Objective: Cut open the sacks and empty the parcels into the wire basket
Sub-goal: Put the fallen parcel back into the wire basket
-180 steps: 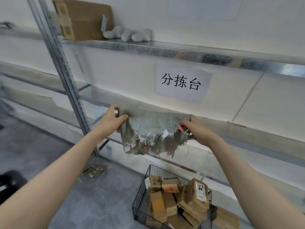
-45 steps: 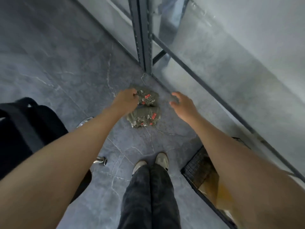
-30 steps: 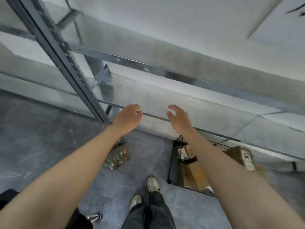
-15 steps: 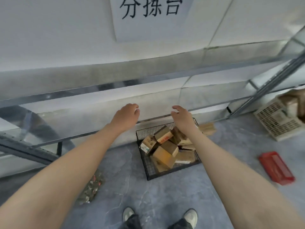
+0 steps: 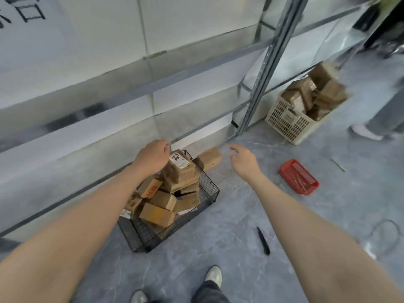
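Since half a second ago our view has swung right, bringing a beige crate (image 5: pixel 290 119) and red tray (image 5: pixel 298 177) into sight. The wire basket (image 5: pixel 205 189) sits on the grey floor (image 5: pixel 240 215), long axis running toward the shelving, heaped with parcels (image 5: pixel 166 193). Our left hand (image 5: pixel 153 155) hovers loosely curled, empty; our right hand (image 5: pixel 243 159) is open, empty.

The black wire basket (image 5: pixel 205 189), rectangular and open-topped, stood on the grey floor just in front of the metal shelving's lowest rail (image 5: pixel 196 127). Brown cardboard parcels (image 5: pixel 166 193) filled it in a loose heap that rose above its rim, lying tilted at different angles; the topmost one (image 5: pixel 181 165) bore a white printed label. One more brown cardboard parcel (image 5: pixel 208 159) lay on the floor outside the basket, just beside its far corner. No sack was in view.
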Motion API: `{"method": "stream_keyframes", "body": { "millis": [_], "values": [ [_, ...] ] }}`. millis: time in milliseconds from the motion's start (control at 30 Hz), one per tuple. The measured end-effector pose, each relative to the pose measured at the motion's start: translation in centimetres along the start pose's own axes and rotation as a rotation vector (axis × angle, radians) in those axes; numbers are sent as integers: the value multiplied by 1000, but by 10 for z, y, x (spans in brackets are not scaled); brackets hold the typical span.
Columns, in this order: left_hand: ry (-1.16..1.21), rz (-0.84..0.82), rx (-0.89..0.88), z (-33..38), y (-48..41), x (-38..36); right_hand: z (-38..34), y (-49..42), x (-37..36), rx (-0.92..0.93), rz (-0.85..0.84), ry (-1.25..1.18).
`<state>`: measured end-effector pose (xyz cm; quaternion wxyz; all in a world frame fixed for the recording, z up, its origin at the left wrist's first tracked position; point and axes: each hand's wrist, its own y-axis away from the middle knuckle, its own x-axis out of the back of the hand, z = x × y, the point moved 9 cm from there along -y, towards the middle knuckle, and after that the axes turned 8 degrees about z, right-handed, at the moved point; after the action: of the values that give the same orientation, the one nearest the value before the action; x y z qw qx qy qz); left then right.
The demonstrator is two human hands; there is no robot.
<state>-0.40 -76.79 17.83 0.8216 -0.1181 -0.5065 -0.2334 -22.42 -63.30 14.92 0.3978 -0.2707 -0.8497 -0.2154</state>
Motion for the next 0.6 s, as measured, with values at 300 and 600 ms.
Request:
{"method": "stream_keyframes", "body": {
  "millis": [300,600],
  "values": [
    [-33,-145,-30,40,-66,-94,96,-74,13,-135,-17,-28],
    [-48,-203,34,41,-174,-159,135,-176,-24,-205,-122,-14]
  ]
}}
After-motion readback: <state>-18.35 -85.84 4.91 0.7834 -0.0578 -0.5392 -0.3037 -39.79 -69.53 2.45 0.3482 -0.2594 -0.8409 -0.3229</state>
